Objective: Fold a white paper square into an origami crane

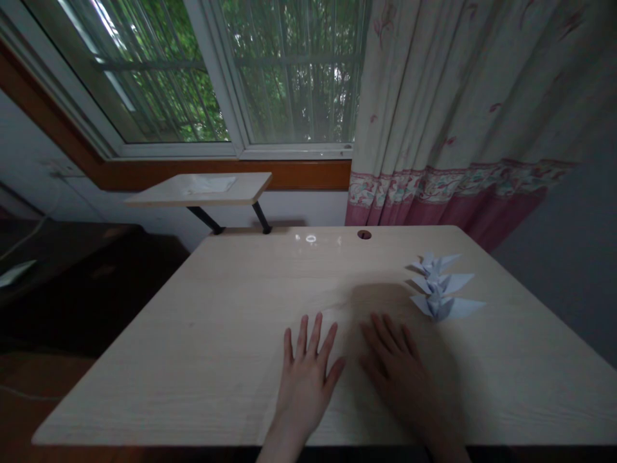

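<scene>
1. Nearest, the left hand point(306, 386) was palm down over the tabletop point(231, 302), fingers fanned wide and holding nothing, seemingly laid flat for rest or support.
2. Beside it and apart from it, the right hand point(402, 376) was also palm down and without a grip, fingers less widely parted (deep shadow made it hard to tell whether the palm touched the wood).
3. Just beyond the right hand stood three white folded paper birds: a near one point(441, 308), a middle one point(436, 283) and a far one point(429, 262). They ran in a close file, wings out to the sides, perhaps lined up there to leave the middle of the table for the hands.
4. Toward the back edge was a round cable hole point(364, 235), presumably set there to keep wires aside.
5. At the back left, a raised shelf point(159, 191) on dark legs point(205, 218) bore white paper point(209, 184), probably to keep it off the work surface.
6. Farthest were the window point(294, 83) and the curtain point(409, 96).
</scene>
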### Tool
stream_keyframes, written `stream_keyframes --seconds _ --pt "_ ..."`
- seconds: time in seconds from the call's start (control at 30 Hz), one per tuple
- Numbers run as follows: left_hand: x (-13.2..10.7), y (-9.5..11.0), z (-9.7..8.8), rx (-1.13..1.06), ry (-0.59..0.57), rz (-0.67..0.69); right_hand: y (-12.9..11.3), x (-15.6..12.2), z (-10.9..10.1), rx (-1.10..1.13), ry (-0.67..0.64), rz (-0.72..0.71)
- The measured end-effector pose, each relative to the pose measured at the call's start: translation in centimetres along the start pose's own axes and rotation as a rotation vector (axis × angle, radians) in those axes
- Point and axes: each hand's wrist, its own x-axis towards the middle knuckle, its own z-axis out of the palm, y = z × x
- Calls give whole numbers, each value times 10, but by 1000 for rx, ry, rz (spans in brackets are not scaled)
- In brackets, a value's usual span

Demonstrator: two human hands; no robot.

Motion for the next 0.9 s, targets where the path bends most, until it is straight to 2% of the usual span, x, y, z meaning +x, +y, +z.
stream_keyframes --seconds 0.07,0.13,0.17,0.2,0.23,0.3,0.37,0.47,0.57,0.67,0.8,0.9 --pt "-1 -2 3 7 17 4 12 0 -9 21 278 32" --pt "-2 -4 7 13 51 7 29 3 -21 -60 640 250" --pt "-2 -6 9 11 61 11 38 7 -27 -102 757 396" --pt "-1 -7 12 7 72 14 48 12 -32 -118 820 510" --pt "-1 -9 14 -2 76 11 57 17 -36 -97 816 584" --pt "1 -12 20 -27 82 15 73 27 -37 -18 667 649" --pt "2 -15 25 -53 73 -6 86 33 -32 -7 508 690" --pt "5 -19 27 -105 42 -12 100 32 -21 31 405 693" --pt "8 -17 20 -180 29 -14 108 28 -13 121 443 663" --pt "10 -5 8 -286 37 -13 104 33 -9 212 510 726" --pt "11 16 -5 -440 102 -16 82 61 -5 306 518 792" --pt "9 29 -10 -591 219 -33 68 85 -7 449 666 882"
